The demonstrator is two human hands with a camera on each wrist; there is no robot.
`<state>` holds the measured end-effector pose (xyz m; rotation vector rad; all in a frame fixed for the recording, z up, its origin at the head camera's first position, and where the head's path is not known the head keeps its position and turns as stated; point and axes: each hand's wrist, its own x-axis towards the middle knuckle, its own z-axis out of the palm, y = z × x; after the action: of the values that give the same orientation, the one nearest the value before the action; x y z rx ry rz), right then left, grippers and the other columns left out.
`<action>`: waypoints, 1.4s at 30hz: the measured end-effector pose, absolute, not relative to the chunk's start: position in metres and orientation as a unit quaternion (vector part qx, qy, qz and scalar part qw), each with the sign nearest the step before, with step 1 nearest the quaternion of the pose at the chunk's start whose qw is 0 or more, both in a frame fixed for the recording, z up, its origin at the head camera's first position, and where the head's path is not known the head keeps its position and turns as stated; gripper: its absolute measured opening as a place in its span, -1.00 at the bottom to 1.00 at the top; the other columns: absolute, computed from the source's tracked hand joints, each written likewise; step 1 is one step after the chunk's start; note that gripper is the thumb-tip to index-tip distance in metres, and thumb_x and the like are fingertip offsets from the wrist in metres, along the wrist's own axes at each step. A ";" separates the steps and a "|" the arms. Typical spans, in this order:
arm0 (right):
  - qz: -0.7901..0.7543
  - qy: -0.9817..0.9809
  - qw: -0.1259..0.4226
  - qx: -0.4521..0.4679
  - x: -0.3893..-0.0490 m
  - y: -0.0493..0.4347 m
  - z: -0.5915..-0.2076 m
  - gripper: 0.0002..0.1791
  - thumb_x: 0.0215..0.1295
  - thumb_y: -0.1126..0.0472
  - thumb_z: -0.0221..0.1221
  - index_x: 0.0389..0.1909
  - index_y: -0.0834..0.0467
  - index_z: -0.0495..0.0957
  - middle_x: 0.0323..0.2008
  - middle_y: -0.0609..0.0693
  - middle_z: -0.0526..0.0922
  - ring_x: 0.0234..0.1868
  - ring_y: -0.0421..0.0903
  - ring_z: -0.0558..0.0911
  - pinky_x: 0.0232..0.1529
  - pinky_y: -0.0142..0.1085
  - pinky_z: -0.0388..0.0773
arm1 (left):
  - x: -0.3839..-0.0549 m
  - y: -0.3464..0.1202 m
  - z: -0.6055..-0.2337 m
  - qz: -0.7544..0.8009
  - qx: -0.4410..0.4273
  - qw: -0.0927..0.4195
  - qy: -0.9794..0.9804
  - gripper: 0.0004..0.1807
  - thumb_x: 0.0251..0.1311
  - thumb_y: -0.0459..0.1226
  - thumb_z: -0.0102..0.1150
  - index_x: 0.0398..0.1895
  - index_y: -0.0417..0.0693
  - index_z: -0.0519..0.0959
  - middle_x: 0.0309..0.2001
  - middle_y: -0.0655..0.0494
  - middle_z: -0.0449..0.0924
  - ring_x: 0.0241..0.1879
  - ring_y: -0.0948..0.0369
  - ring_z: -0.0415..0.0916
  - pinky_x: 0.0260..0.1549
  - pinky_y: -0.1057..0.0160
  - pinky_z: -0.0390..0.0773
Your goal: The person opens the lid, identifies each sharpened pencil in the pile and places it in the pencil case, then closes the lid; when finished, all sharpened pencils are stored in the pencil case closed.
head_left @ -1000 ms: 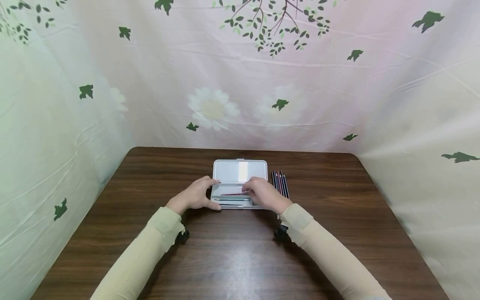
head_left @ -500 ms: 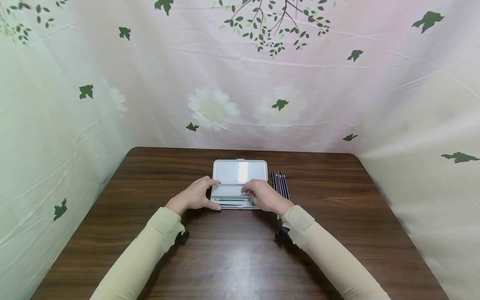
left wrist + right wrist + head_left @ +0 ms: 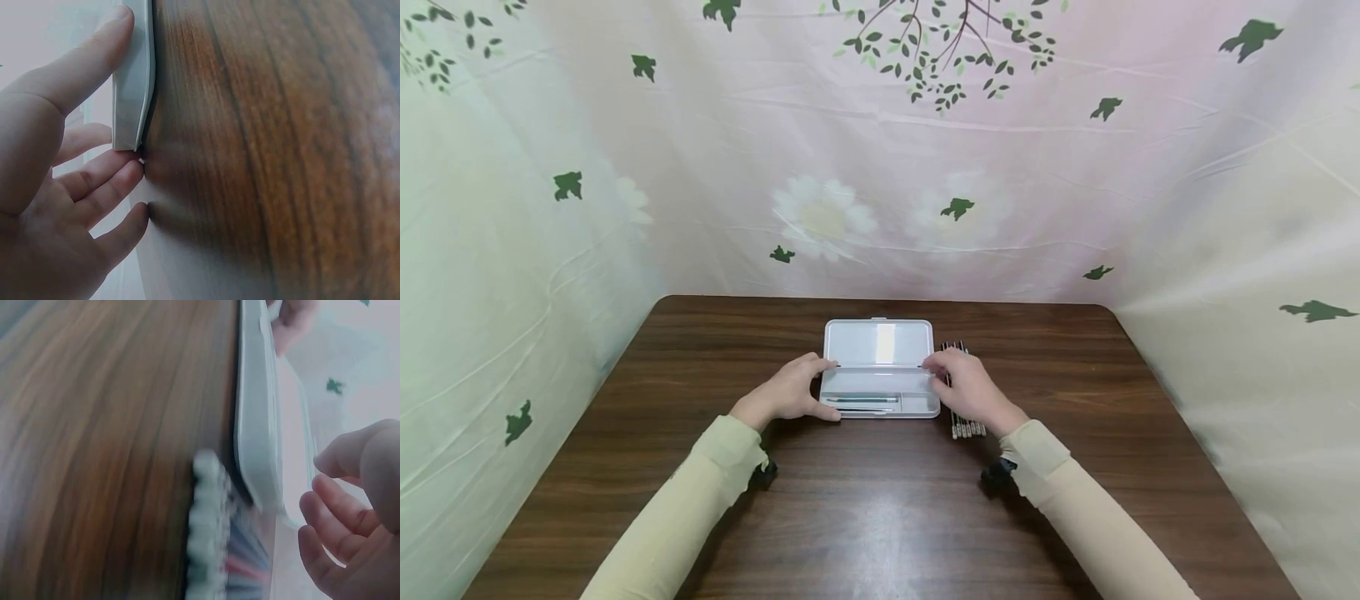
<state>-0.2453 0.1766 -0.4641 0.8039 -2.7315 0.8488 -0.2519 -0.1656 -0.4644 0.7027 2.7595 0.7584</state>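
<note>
The likeliest trouble is with the pencils (image 3: 967, 429), lying in a row on the worktop (image 3: 880, 517) just beside the right end of the pencil case (image 3: 920, 405): the right hand (image 3: 967, 386) hangs over them, so a low or hurried sweep could knock them askew or set some rolling. A bump at that end could also shift the slim green pencil (image 3: 861, 400) in the front compartment. If the left hand (image 3: 786, 390) slackened, a push from the right might slide the case, and a careless knuckle could catch the folded-back lid (image 3: 853, 343).

The left hand spans the case's left end, thumb along the front wall and index finger at the back, gripping lightly. The right hand's fingers are loosely bent with the thumb apart, and nothing shows between them; whether the fingertips touch the rim is unclear.
</note>
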 end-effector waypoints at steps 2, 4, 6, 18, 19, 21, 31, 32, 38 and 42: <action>0.285 -0.920 0.089 0.253 -0.245 0.188 -0.465 -0.75 0.30 0.39 0.29 -0.01 0.24 0.72 -0.14 0.10 0.71 -0.16 0.00 0.69 -0.09 -0.05 0.67 | -0.252 -0.166 -0.465 0.254 0.238 0.097 0.932 0.08 -0.10 0.11 0.70 0.46 -0.21 0.46 0.07 0.01 0.54 0.08 0.09 0.48 0.21 -0.01 0.51; 0.282 -0.927 0.084 0.231 -0.244 0.200 -0.466 -0.74 0.30 0.38 0.30 0.00 0.24 0.71 -0.13 0.12 0.70 -0.16 0.02 0.70 -0.10 -0.03 0.66 | -0.252 -0.166 -0.465 0.254 0.239 0.096 0.932 0.08 -0.10 0.12 0.70 0.46 -0.21 0.46 0.07 0.01 0.54 0.07 0.09 0.48 0.21 0.00 0.51; 0.274 -0.935 0.075 0.213 -0.243 0.211 -0.467 -0.72 0.30 0.37 0.30 0.03 0.24 0.69 -0.14 0.14 0.69 -0.17 0.03 0.69 -0.13 -0.01 0.66 | -0.252 -0.166 -0.465 0.255 0.239 0.097 0.932 0.08 -0.10 0.12 0.70 0.46 -0.21 0.45 0.07 0.01 0.54 0.07 0.08 0.48 0.21 -0.01 0.51; 0.267 -0.945 0.051 0.180 -0.239 0.241 -0.476 -0.68 0.26 0.39 0.31 0.04 0.32 0.64 -0.19 0.16 0.70 -0.19 0.07 0.67 -0.10 0.04 0.64 | -0.253 -0.166 -0.465 0.256 0.239 0.095 0.932 0.08 -0.10 0.12 0.70 0.45 -0.23 0.46 0.07 0.00 0.54 0.08 0.08 0.48 0.22 -0.01 0.51; 0.268 -0.946 0.047 0.176 -0.239 0.241 -0.476 -0.68 0.26 0.39 0.31 0.04 0.32 0.63 -0.19 0.15 0.70 -0.19 0.07 0.67 -0.10 0.04 0.64 | -0.253 -0.166 -0.465 0.256 0.240 0.095 0.932 0.08 -0.10 0.12 0.70 0.45 -0.23 0.46 0.07 0.00 0.54 0.08 0.08 0.48 0.22 -0.02 0.51; 0.265 -0.948 0.041 0.170 -0.239 0.242 -0.477 -0.67 0.26 0.38 0.32 0.05 0.31 0.63 -0.18 0.15 0.70 -0.17 0.07 0.66 -0.09 0.04 0.62 | -0.253 -0.166 -0.465 0.256 0.239 0.095 0.932 0.08 -0.10 0.12 0.70 0.45 -0.23 0.46 0.07 0.01 0.54 0.08 0.08 0.48 0.22 -0.02 0.51; 0.264 -0.953 0.037 0.145 -0.241 0.243 -0.477 -0.65 0.21 0.40 0.29 0.04 0.33 0.62 -0.23 0.14 0.72 -0.20 0.06 0.66 -0.11 0.03 0.61 | -0.254 -0.167 -0.466 0.251 0.241 0.093 0.933 0.08 -0.11 0.12 0.70 0.45 -0.22 0.46 0.05 0.01 0.54 0.07 0.08 0.49 0.21 0.00 0.52; 0.264 -0.953 0.037 0.143 -0.241 0.244 -0.476 -0.65 0.20 0.41 0.28 0.04 0.33 0.62 -0.23 0.14 0.72 -0.21 0.05 0.67 -0.12 0.03 0.62 | -0.254 -0.167 -0.467 0.251 0.242 0.093 0.933 0.08 -0.11 0.12 0.70 0.45 -0.22 0.47 0.05 0.01 0.55 0.07 0.08 0.50 0.21 0.00 0.52; 0.260 -0.956 0.032 0.131 -0.241 0.246 -0.475 -0.63 0.16 0.43 0.24 0.04 0.35 0.61 -0.25 0.14 0.71 -0.22 0.07 0.68 -0.14 0.03 0.63 | -0.255 -0.167 -0.467 0.252 0.241 0.095 0.932 0.08 -0.12 0.13 0.70 0.45 -0.21 0.47 0.06 0.01 0.55 0.09 0.07 0.50 0.22 -0.01 0.52; 0.255 -0.958 0.030 0.126 -0.241 0.248 -0.476 -0.63 0.15 0.44 0.26 0.03 0.35 0.60 -0.27 0.14 0.71 -0.21 0.09 0.67 -0.13 0.03 0.63 | -0.255 -0.167 -0.467 0.250 0.242 0.095 0.933 0.08 -0.11 0.13 0.70 0.45 -0.21 0.47 0.07 0.00 0.54 0.09 0.07 0.50 0.22 -0.01 0.51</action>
<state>-0.2410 0.2477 -0.4758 0.3871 -2.9553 0.7850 -0.2546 -0.1665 -0.4675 0.7162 2.7660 0.7403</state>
